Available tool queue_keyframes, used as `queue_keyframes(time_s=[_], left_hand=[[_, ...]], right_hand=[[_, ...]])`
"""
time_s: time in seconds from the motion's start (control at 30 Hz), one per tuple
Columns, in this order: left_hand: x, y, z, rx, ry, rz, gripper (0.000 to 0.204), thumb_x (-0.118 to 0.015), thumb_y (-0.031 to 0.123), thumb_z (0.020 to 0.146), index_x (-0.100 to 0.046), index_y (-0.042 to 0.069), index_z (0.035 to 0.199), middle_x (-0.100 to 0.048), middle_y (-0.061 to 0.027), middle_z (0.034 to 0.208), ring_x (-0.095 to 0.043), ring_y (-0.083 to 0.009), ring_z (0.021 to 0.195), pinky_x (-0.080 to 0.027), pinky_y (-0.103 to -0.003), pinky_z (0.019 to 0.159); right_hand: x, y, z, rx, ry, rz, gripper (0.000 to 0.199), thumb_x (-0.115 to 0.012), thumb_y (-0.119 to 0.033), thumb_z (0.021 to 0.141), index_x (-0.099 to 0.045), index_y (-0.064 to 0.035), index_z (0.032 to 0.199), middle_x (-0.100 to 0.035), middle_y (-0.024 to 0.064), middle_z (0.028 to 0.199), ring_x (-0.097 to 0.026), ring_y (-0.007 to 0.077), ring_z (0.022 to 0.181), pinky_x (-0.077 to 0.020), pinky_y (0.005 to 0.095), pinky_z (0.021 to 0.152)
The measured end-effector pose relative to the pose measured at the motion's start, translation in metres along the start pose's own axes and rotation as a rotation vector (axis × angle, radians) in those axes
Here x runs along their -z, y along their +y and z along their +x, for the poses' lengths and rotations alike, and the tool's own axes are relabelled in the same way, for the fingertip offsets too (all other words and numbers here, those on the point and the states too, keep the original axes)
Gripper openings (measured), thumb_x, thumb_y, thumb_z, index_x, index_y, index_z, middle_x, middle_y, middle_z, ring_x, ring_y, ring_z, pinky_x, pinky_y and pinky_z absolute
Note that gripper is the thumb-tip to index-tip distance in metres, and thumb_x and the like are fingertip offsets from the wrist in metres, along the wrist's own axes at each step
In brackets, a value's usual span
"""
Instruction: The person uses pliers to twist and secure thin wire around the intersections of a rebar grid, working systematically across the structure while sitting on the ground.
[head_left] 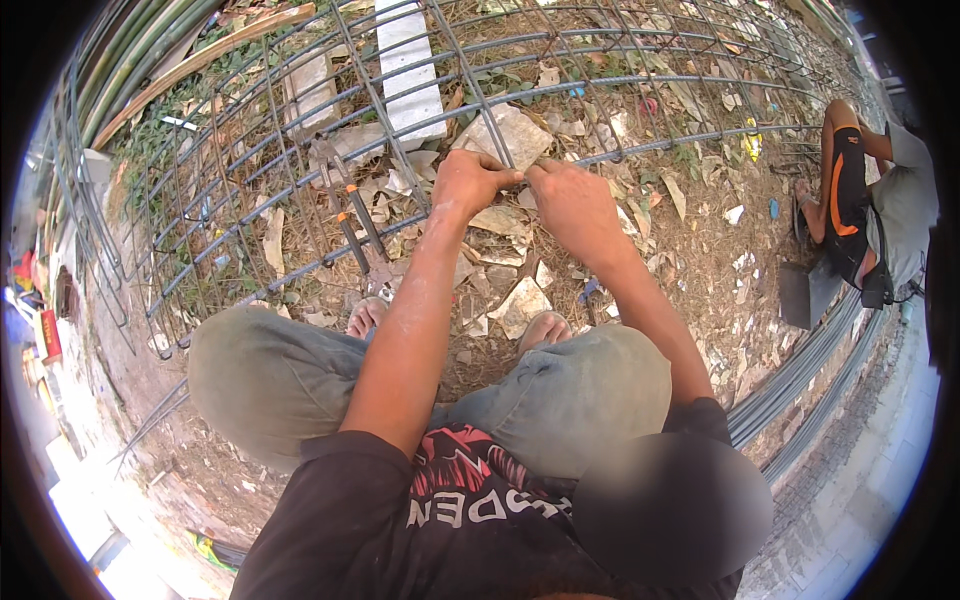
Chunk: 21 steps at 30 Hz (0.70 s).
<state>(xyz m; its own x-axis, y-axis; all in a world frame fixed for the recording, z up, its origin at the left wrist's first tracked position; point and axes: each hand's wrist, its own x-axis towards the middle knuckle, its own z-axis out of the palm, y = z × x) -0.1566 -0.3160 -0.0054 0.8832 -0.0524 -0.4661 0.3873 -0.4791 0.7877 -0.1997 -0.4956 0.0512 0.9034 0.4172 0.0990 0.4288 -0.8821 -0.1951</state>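
Note:
A mesh cage of ribbed steel bars (640, 81) runs across the ground in front of me. At one of its crossings, the thumb and fingers of my left hand (467, 185) are pinched together beside an upright-running bar (485, 103). My right hand (577, 205) is closed just right of it, fingertips at the same joint and nearly touching the left ones. Whatever thin piece lies between the fingertips is hidden. Pincers with black handles and orange marks (368, 222) lean against the bars left of my left forearm, touched by neither hand.
Broken tile pieces (522, 306) and a square stone slab (503, 134) litter the dirt. A pale plank (411, 75) lies beneath the bars. Another person (870, 205) crouches at the right, near bundled long rods (800, 375). Green poles (140, 60) are stacked at the far left.

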Motion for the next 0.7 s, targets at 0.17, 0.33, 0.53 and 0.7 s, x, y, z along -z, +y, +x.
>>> queue_keyframes(time_s=[0.17,0.33,0.53,0.7], left_hand=[[0.005,0.008,-0.003,-0.009,-0.042,-0.035,0.028,-0.084,0.022,0.081,-0.078,-0.003,0.093,-0.076,-0.0109,0.081,-0.072,-0.0155,0.069,-0.054,-0.029,0.062],[0.006,0.009,-0.005,-0.004,-0.079,-0.116,0.026,-0.083,0.022,0.082,-0.079,-0.002,0.092,-0.076,-0.0103,0.080,-0.072,-0.0151,0.068,-0.054,-0.029,0.064],[0.006,0.012,-0.013,-0.007,0.032,0.105,0.033,-0.086,0.038,0.073,-0.082,0.010,0.090,-0.076,-0.0128,0.086,-0.074,-0.0280,0.079,-0.056,-0.039,0.077],[-0.015,0.027,-0.031,-0.043,0.173,0.217,0.032,-0.084,0.034,0.072,-0.078,0.005,0.086,-0.075,-0.0169,0.084,-0.073,-0.0312,0.083,-0.056,-0.042,0.077]], right_hand=[[0.007,0.013,0.026,0.044,-0.036,0.038,0.008,-0.063,-0.008,0.084,-0.065,-0.0061,0.091,-0.068,0.0113,0.090,-0.068,0.0322,0.092,-0.0552,0.0444,0.076],[0.004,0.026,0.037,-0.058,-0.122,0.189,0.011,-0.065,-0.015,0.087,-0.068,-0.0084,0.094,-0.070,0.0123,0.091,-0.068,0.0340,0.092,-0.0533,0.0478,0.077],[-0.005,0.019,0.054,-0.028,-0.231,0.165,0.011,-0.067,-0.020,0.087,-0.072,-0.0099,0.091,-0.070,0.0105,0.091,-0.067,0.0331,0.093,-0.0514,0.0465,0.079],[-0.006,0.024,0.046,0.171,0.042,-0.012,0.008,-0.071,-0.019,0.083,-0.074,-0.0123,0.086,-0.068,0.0058,0.092,-0.062,0.0278,0.101,-0.0447,0.0413,0.089]])
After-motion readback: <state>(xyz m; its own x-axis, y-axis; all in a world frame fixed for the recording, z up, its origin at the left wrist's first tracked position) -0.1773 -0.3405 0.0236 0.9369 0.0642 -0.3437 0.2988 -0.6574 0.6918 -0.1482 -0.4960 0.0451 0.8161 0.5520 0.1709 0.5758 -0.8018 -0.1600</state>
